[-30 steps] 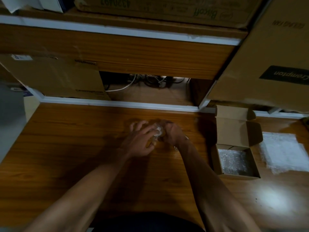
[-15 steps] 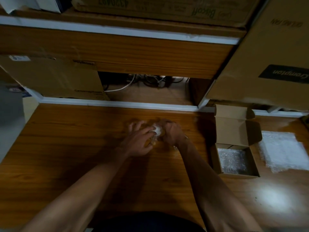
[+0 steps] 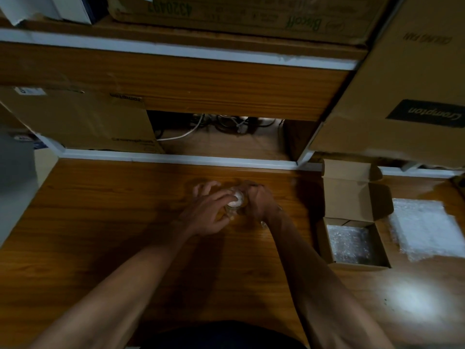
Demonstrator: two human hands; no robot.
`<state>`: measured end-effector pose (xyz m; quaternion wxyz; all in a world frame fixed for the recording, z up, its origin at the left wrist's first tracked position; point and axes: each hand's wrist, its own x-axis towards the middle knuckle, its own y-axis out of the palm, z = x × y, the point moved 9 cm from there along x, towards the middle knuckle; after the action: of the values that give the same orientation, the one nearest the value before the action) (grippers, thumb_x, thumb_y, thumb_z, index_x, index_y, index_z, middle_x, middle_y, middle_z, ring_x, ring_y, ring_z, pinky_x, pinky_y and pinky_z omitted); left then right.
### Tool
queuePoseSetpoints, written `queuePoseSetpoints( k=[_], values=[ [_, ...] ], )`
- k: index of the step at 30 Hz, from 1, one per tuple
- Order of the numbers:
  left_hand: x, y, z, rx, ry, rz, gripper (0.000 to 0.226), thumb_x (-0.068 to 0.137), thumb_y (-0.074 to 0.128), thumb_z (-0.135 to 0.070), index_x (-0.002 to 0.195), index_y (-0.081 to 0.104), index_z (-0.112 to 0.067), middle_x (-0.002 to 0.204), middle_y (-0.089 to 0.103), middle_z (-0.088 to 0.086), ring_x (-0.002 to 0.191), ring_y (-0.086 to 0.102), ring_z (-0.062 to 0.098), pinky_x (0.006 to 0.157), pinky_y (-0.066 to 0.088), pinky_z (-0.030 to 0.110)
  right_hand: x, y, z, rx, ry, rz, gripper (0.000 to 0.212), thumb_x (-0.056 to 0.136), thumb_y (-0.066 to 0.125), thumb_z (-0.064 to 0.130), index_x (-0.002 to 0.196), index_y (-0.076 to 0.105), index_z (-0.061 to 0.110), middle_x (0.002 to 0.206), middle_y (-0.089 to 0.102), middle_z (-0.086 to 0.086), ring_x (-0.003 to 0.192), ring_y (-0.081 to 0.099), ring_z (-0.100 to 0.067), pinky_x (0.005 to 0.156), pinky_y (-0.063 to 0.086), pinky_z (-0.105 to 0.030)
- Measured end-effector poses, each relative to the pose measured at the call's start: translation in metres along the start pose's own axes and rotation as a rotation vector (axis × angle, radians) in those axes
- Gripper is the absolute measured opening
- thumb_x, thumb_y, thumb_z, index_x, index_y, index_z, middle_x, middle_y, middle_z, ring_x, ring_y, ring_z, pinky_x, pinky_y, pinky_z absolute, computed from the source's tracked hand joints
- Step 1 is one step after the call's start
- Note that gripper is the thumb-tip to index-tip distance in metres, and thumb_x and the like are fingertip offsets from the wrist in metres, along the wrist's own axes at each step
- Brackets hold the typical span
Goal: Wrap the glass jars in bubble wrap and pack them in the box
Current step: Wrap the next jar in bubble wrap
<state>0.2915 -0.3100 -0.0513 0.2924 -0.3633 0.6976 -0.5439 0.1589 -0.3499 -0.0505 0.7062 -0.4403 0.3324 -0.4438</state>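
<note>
Both hands meet mid-surface: my left hand (image 3: 206, 212) and right hand (image 3: 259, 205) are cupped around a small glass jar (image 3: 235, 201) standing on the wooden surface (image 3: 100, 222). Further right sits the open box (image 3: 352, 217), lined with bubble wrap (image 3: 349, 244), then a loose sheet (image 3: 425, 227).

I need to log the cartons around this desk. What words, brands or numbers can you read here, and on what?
"Crompton", upside down: black label on the big carton at right.
"Biscoff", upside down, green: carton on the top shelf.
"4320497", upside down: same carton.
"Crompton", faint: carton at left.
Other print on these cartons: too blurred.
</note>
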Motion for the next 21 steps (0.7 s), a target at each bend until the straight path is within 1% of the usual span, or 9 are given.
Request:
queuePoseSetpoints(
  k=[4, 8, 10, 12, 14, 15, 17, 19, 21],
  values=[
    [-0.003, 0.012, 0.002, 0.008, -0.028, 0.090, 0.063, 0.091, 0.047, -0.059, 0.152, 0.047, -0.041, 0.167, 0.032, -0.013, 0.154, 0.007, 0.029, 0.117, 0.008, 0.057, 0.001, 0.003, -0.003, 0.003, -0.003, -0.004, 0.063, 0.074, 0.087, 0.040, 0.132, 0.063, 0.031, 0.131, 0.070, 0.004, 0.128, 0.060, -0.022, 0.112, 0.044, -0.049],
    [0.002, -0.002, -0.002, 0.068, -0.001, 0.029, 0.058, 0.089, 0.044, -0.061, 0.141, 0.060, -0.041, 0.157, 0.047, -0.014, 0.152, 0.019, 0.027, 0.112, 0.017, 0.057, 0.001, 0.003, -0.004, 0.006, -0.001, -0.008, 0.063, 0.074, 0.088, 0.035, 0.132, 0.065, 0.027, 0.133, 0.069, 0.002, 0.127, 0.061, -0.023, 0.111, 0.045, -0.049],
    [0.003, -0.006, -0.008, 0.083, 0.016, -0.012, 0.060, 0.089, 0.045, -0.061, 0.144, 0.058, -0.040, 0.157, 0.048, -0.012, 0.151, 0.023, 0.027, 0.112, 0.019, 0.058, 0.001, 0.002, -0.004, 0.013, -0.005, -0.020, 0.057, 0.077, 0.086, 0.034, 0.130, 0.066, 0.025, 0.132, 0.069, 0.000, 0.126, 0.061, -0.023, 0.110, 0.045, -0.048],
    [0.000, 0.002, -0.009, 0.076, 0.010, 0.022, 0.064, 0.092, 0.046, -0.061, 0.153, 0.047, -0.041, 0.164, 0.040, -0.013, 0.155, 0.019, 0.027, 0.116, 0.016, 0.062, 0.000, 0.005, -0.005, -0.020, -0.004, 0.008, 0.055, 0.081, 0.083, 0.037, 0.133, 0.066, 0.026, 0.140, 0.065, 0.000, 0.138, 0.052, -0.024, 0.116, 0.037, -0.047],
    [-0.004, 0.011, -0.006, 0.083, -0.012, 0.070, 0.066, 0.095, 0.044, -0.062, 0.158, 0.036, -0.043, 0.168, 0.031, -0.017, 0.159, 0.009, 0.023, 0.119, 0.012, 0.064, 0.000, 0.007, -0.005, -0.070, -0.017, 0.019, 0.062, 0.082, 0.082, 0.042, 0.139, 0.062, 0.028, 0.151, 0.057, -0.001, 0.152, 0.035, -0.024, 0.120, 0.030, -0.046],
    [-0.005, 0.012, -0.004, 0.089, -0.014, 0.074, 0.066, 0.095, 0.042, -0.063, 0.158, 0.035, -0.044, 0.168, 0.030, -0.018, 0.160, 0.006, 0.021, 0.119, 0.011, 0.063, 0.000, 0.008, -0.005, -0.082, -0.025, 0.021, 0.067, 0.082, 0.082, 0.044, 0.144, 0.059, 0.028, 0.155, 0.054, -0.001, 0.156, 0.027, -0.024, 0.121, 0.029, -0.046],
    [-0.003, 0.005, -0.006, 0.093, 0.010, 0.026, 0.061, 0.096, 0.042, -0.063, 0.153, 0.046, -0.043, 0.164, 0.039, -0.017, 0.160, 0.007, 0.021, 0.117, 0.013, 0.062, -0.001, 0.010, -0.006, -0.098, -0.040, 0.029, 0.079, 0.083, 0.079, 0.048, 0.153, 0.049, 0.029, 0.161, 0.046, 0.000, 0.161, 0.013, -0.025, 0.122, 0.025, -0.049],
    [-0.001, -0.005, -0.008, 0.100, 0.037, -0.035, 0.056, 0.095, 0.045, -0.063, 0.146, 0.056, -0.041, 0.158, 0.049, -0.015, 0.159, 0.013, 0.024, 0.113, 0.016, 0.061, 0.000, 0.011, -0.007, -0.119, -0.040, 0.041, 0.084, 0.084, 0.077, 0.050, 0.158, 0.041, 0.030, 0.166, 0.040, 0.004, 0.162, 0.005, -0.024, 0.124, 0.023, -0.051],
    [0.000, -0.003, -0.007, 0.105, 0.034, -0.030, 0.057, 0.095, 0.045, -0.064, 0.147, 0.054, -0.043, 0.159, 0.047, -0.016, 0.160, 0.013, 0.026, 0.113, 0.017, 0.062, 0.000, 0.010, -0.007, -0.126, -0.042, 0.037, 0.084, 0.085, 0.077, 0.048, 0.159, 0.041, 0.030, 0.166, 0.039, 0.006, 0.162, 0.003, -0.024, 0.124, 0.023, -0.052]
  ],
)
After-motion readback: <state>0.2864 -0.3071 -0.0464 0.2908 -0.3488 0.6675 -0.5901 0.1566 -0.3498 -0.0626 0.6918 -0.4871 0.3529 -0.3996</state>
